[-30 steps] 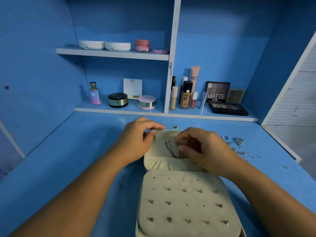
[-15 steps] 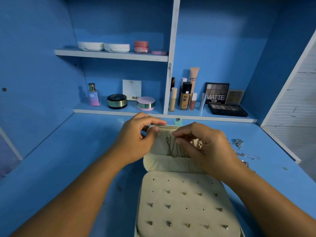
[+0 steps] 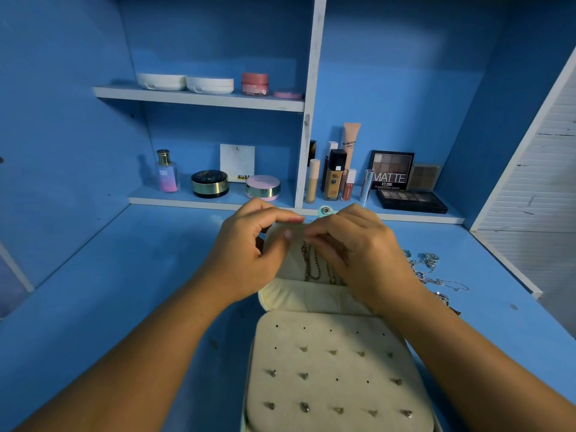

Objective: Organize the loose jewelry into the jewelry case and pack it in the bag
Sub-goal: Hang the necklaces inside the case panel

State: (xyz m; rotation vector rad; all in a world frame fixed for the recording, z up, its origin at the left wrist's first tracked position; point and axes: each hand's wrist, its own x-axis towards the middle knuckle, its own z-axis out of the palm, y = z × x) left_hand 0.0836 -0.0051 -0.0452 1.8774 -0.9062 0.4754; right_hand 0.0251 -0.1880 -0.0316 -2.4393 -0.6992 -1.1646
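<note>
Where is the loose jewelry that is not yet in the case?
The loose jewelry lies on the blue desk, at the right side of the head view, just to the right of the right hand and the open jewelry case.

**A dressing corner at home**

Blue-painted shelves hold a perfume bottle, a black compact, a foundation bottle and a MATTE eyeshadow palette; loose jewelry lies on the blue bench.
</note>
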